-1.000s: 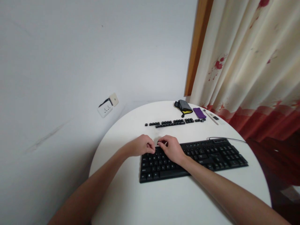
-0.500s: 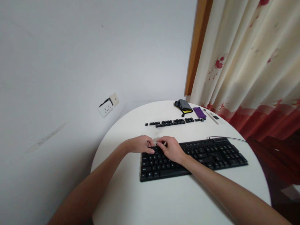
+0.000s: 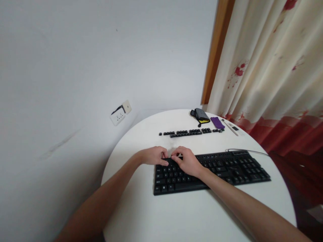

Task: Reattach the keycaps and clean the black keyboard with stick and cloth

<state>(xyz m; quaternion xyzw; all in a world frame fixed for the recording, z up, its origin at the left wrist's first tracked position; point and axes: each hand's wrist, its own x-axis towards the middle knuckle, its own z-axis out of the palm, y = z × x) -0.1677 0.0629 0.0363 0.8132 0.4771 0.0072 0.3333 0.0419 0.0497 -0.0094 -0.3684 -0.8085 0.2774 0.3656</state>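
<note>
The black keyboard (image 3: 212, 171) lay across the near half of the white table (image 3: 131, 208). The left hand (image 3: 155, 156) curled over its far left corner, thumb lowered to the keys; the right hand (image 3: 186, 161) rested over the keys just beside it, thumb and forefinger pinched together, though whether either hand gripped a keycap could not be told. Beyond them stood rows of loose keycaps (image 3: 186, 133), then a purple cloth (image 3: 217, 123) and a grey cloth (image 3: 202, 115).

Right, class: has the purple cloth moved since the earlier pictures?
No. Judged against the white table, the purple cloth lies in the same place, just right of the grey pouch; only the camera's view has shifted slightly.
</note>
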